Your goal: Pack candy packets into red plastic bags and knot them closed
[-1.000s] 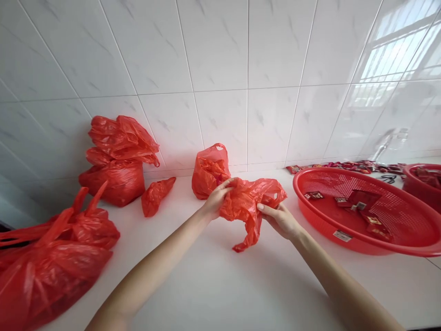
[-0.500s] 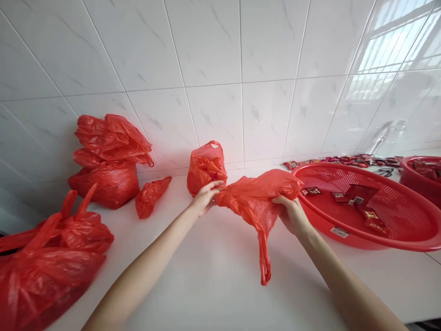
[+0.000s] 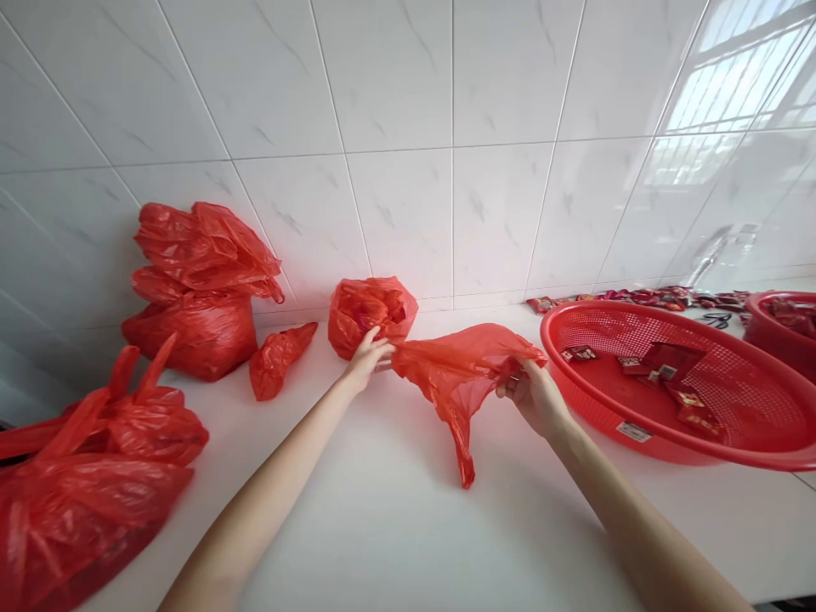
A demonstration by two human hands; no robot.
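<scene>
A crumpled red plastic bag (image 3: 462, 361) is stretched above the white counter between my hands, one end hanging down. My right hand (image 3: 532, 393) grips its right edge. At its left end, my left hand (image 3: 370, 357) has fingers closed on the gathered plastic, beside the front of an upright open red bag (image 3: 363, 310) against the wall. That upright bag holds more crumpled red plastic. Part of my left hand's grip is hidden by the plastic.
Full red bags (image 3: 204, 336) stand at the left, with a tied one (image 3: 95, 493) nearer. A small red bundle (image 3: 277, 361) lies beside them. At right, a red basket (image 3: 637, 429) holds a few packets; wrapped sweets (image 3: 669, 297), scissors (image 3: 717, 320) and another basket (image 3: 765, 336) are behind.
The stretched bag has moved slightly left and its hanging end is higher. The upright bag's mouth now looks wider and lower. My left hand has shifted a little left.
</scene>
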